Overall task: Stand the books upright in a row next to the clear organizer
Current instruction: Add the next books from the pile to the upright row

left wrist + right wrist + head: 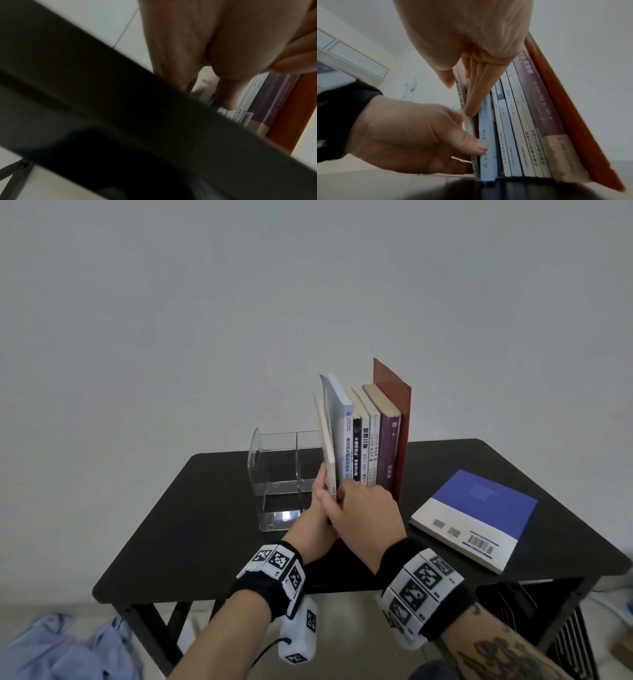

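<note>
Several books (371, 446) stand upright in a row on the black table (205, 525), just right of the clear organizer (274, 470); a tall red book (399, 419) ends the row. At its left end a thin white book (325, 436) leans slightly, and both hands hold its lower spine. My left hand (318, 491) grips it from the organizer side, thumb on the light blue book (488, 159) beside it. My right hand (458, 94) pinches the thin white book (469, 121) between thumb and straight fingers. A blue-and-white book (479, 508) lies flat at the right.
The organizer's compartments hold nothing. The table's front edge (120, 108) fills the blurred left wrist view. A blue cloth (51, 645) lies on the floor at lower left, and a black rack (548, 611) sits under the table's right side. A plain wall stands behind.
</note>
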